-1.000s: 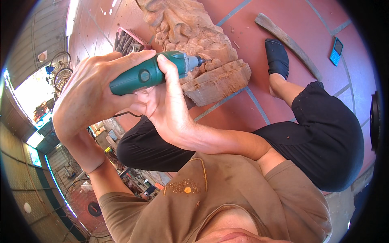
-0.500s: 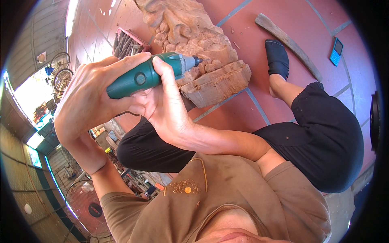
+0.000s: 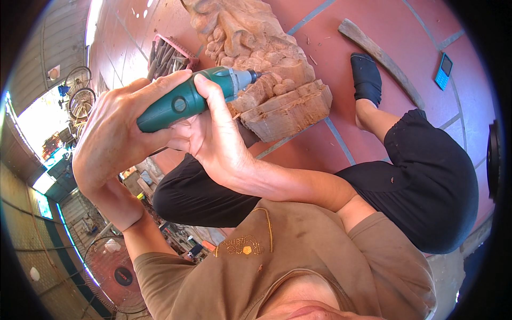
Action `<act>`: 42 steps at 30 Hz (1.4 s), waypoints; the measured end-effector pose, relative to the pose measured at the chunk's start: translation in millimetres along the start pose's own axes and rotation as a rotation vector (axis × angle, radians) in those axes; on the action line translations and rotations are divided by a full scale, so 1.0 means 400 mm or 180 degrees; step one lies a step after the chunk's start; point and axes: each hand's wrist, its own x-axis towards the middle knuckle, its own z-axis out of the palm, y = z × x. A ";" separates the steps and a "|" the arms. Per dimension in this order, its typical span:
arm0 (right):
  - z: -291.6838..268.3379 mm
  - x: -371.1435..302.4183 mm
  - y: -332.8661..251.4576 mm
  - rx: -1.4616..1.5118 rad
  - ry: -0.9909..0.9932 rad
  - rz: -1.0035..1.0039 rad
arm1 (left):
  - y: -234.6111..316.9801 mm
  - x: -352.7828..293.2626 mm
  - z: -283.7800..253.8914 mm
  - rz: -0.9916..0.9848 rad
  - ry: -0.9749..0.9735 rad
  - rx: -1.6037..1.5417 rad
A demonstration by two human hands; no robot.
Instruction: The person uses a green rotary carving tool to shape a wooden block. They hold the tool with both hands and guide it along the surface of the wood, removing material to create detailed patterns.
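Spreading beneath: grey-jointed floor [image 3: 330, 64] of red tiles, smooth-faced. Set on it, ahead: reddish-brown wood carving [image 3: 258, 42], worked into rounded lobes and curling folds, base end rough-grained. Curved, weathered wooden strip [image 3: 381, 59], laid to the right. Green rotary tool [image 3: 165, 109], casing smooth: barrel enclosed by left grip [image 3: 120, 120]; flank clasped by right grip [image 3: 218, 144], thumb laid on top. Small dark tip [image 3: 254, 74], pointed at the carving; contact cannot be told.
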 end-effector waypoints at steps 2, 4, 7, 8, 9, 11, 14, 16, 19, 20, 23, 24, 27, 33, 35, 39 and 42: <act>-0.003 0.003 0.000 0.0005 -0.0030 0.0037 | -0.002 -0.002 0.003 -0.0055 0.0006 0.0002; -0.005 0.004 0.000 0.0008 -0.0083 0.0075 | -0.006 -0.007 0.007 -0.0084 0.0033 0.0020; -0.007 0.004 0.004 0.0005 -0.0031 0.0100 | -0.012 -0.015 0.017 -0.0109 0.0064 -0.0085; -0.009 0.004 0.006 -0.0006 -0.0020 0.0095 | -0.012 -0.018 0.019 -0.0135 0.0060 -0.0059; -0.010 0.005 0.008 -0.0017 -0.0009 0.0089 | -0.012 -0.022 0.021 -0.0160 0.0056 -0.0033; -0.010 0.005 0.010 -0.0017 0.0029 0.0077 | -0.015 -0.026 0.027 -0.0191 0.0062 -0.0034; -0.007 0.002 0.012 -0.0015 0.0079 0.0058 | -0.020 -0.030 0.035 -0.0177 0.0103 -0.0076; -0.013 -0.001 0.013 -0.0071 0.0083 0.0029 | -0.027 -0.030 0.041 -0.0108 0.0151 -0.0067; -0.007 -0.002 0.017 -0.0072 0.0191 -0.0025 | -0.027 -0.031 0.045 -0.0103 0.0167 -0.0110; -0.009 -0.002 0.018 -0.0086 0.0187 -0.0020 | -0.026 -0.031 0.045 -0.0139 0.0159 -0.0115; -0.016 0.001 0.022 -0.0124 0.0163 0.0035 | -0.023 -0.039 0.048 -0.0229 0.0204 -0.0141; -0.019 0.003 0.024 -0.0140 0.0152 0.0077 | -0.024 -0.046 0.055 -0.0246 0.0266 -0.0161; -0.016 0.002 0.025 -0.0153 0.0117 0.0207 | -0.020 -0.065 0.058 -0.0311 0.0349 -0.0178; -0.017 0.003 0.035 -0.0062 0.0034 0.0267 | -0.013 -0.065 0.032 -0.0364 0.0123 -0.0120; -0.017 0.006 0.033 -0.0015 0.0010 0.0278 | -0.019 -0.058 0.031 -0.0268 0.0104 -0.0104; -0.002 0.006 0.019 0.0082 0.0072 0.0268 | -0.023 -0.039 0.024 -0.0242 -0.0019 -0.0030; -0.005 0.007 0.017 0.0079 0.0086 0.0244 | -0.021 -0.029 0.019 -0.0221 -0.0042 -0.0128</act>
